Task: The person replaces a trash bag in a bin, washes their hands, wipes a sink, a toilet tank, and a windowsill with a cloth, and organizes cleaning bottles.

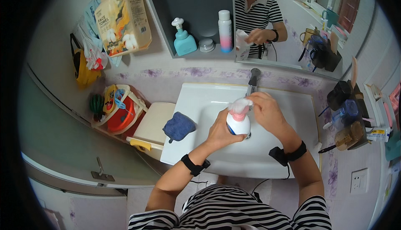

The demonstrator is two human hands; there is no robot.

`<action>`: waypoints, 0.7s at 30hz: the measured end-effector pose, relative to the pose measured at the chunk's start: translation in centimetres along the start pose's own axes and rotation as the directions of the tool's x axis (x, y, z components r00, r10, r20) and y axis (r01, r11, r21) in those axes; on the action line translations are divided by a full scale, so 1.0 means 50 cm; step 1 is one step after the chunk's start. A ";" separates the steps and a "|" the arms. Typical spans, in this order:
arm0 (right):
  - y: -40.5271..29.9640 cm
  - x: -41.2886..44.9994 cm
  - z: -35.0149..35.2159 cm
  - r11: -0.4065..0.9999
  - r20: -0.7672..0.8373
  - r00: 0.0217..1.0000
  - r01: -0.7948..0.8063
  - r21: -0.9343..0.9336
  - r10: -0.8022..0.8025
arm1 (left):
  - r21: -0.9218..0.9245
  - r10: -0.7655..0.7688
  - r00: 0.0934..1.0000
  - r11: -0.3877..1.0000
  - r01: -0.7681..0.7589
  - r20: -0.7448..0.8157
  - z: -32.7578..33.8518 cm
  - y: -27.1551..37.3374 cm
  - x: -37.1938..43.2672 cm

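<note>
My left hand point(220, 132) is wrapped around a white pump bottle point(240, 127) with a pink pump collar point(238, 116), held upright over the white washbasin point(216, 158). A crumpled white tissue or cloth point(240, 104) covers the top of the pump. The fingers of my right hand point(266, 109) pinch it against the pump head from the right side. Just behind my right fingers stands the basin's faucet point(254, 78). On the basin's left rim lies a folded dark blue cloth point(179, 126).
A grey wall cabinet point(203, 54) holds a teal pump bottle point(184, 43), a small round jar point(206, 45) and a spray can point(225, 32). Left of the basin are a lidded cream bin point(153, 121) and a basket of toys point(122, 114). Cups point(348, 136) crowd a rack on the right wall.
</note>
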State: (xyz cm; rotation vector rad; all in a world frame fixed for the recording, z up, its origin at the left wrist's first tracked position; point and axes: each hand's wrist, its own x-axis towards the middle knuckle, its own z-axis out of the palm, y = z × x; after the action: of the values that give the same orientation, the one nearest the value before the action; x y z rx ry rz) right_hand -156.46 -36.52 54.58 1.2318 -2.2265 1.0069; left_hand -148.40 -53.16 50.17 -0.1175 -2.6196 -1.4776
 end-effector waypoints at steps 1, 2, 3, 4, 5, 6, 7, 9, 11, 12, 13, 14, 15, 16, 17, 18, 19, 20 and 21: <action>0.018 -0.010 0.001 0.995 -0.045 0.995 -0.085 0.049 0.087 | -0.004 0.015 1.000 1.000 -0.015 -0.024 0.005 -0.008 -0.001; 0.029 -0.023 0.002 0.986 -0.107 0.982 -0.150 0.077 0.158 | -0.007 0.030 0.998 1.000 -0.031 -0.048 0.009 -0.013 -0.004; 0.017 -0.028 0.001 0.985 -0.103 0.981 -0.155 0.075 0.162 | -0.011 0.028 0.999 1.000 -0.028 -0.046 0.013 -0.009 -0.003; -0.009 -0.028 -0.001 0.987 -0.208 0.969 -0.108 0.120 0.132 | 0.007 0.023 0.998 1.000 -0.023 -0.064 0.013 0.002 0.000; -0.029 -0.035 0.001 0.986 -0.313 0.944 -0.059 0.159 0.107 | 0.025 0.020 0.997 1.000 -0.018 -0.081 0.014 0.008 0.005; -0.049 -0.050 0.011 0.990 -0.298 0.952 0.102 0.101 -0.067 | 0.031 0.018 0.996 0.999 -0.016 -0.084 0.015 -0.013 0.010; -0.068 -0.057 0.028 0.989 -0.301 0.951 0.108 0.103 -0.072 | 0.137 0.147 0.986 0.981 -0.136 -0.077 0.022 -0.053 0.025; -0.080 -0.071 0.059 0.966 -0.077 0.967 0.232 -0.113 -0.242 | 0.225 0.278 0.960 0.938 -0.264 -0.030 0.036 -0.066 0.044; -0.062 -0.083 0.064 0.972 -0.062 0.979 0.184 -0.149 -0.195 | 0.049 0.066 0.997 0.997 -0.067 0.033 0.038 -0.017 0.044; -0.053 -0.088 0.062 0.973 -0.044 0.982 0.173 -0.154 -0.181 | 0.117 0.062 0.993 0.990 -0.073 0.099 0.024 0.007 0.042; -0.053 -0.093 0.057 0.974 -0.049 0.984 0.161 -0.159 -0.171 | 0.116 0.065 0.992 0.990 -0.078 0.111 0.021 -0.015 0.037; -0.052 -0.099 0.052 0.982 -0.061 0.984 0.161 -0.096 -0.167 | 0.052 0.123 0.992 0.991 -0.124 0.018 0.027 -0.052 0.029; -0.043 -0.107 0.047 0.987 -0.075 0.985 0.155 -0.038 -0.157 | -0.050 0.063 0.998 0.997 -0.064 -0.014 0.022 -0.044 0.027; -0.031 -0.120 0.040 0.995 -0.147 0.984 0.096 -0.018 -0.098 | -0.155 0.002 0.999 0.988 -0.009 -0.044 0.020 -0.034 0.026; -0.010 -0.132 0.039 0.996 -0.149 0.985 0.083 -0.024 -0.086 | -0.158 0.004 1.000 0.987 -0.009 -0.030 0.015 -0.022 0.029; 0.021 -0.150 0.039 0.997 -0.131 0.990 -0.035 0.062 0.043 | -0.221 -0.003 1.000 0.975 -0.003 -0.026 0.017 -0.015 0.034; 0.053 -0.171 0.047 0.976 -0.101 0.981 -0.150 0.158 0.167 | -0.276 -0.019 0.999 0.961 0.011 -0.028 0.014 -0.015 0.033; 0.088 -0.195 0.073 0.964 -0.046 0.980 -0.181 0.195 0.194 | -0.355 -0.035 0.999 0.935 0.029 -0.011 0.004 -0.040 0.027; 0.113 -0.216 0.093 0.854 0.052 0.898 -0.432 0.292 0.437 | -0.347 -0.042 0.999 0.937 0.037 -0.008 -0.007 -0.054 0.017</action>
State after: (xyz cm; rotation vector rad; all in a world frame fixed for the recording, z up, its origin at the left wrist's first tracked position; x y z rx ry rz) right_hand -155.56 -32.01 42.40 0.8267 -2.4661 1.5659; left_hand -149.57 -54.85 48.19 -0.0874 -2.3349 -1.9330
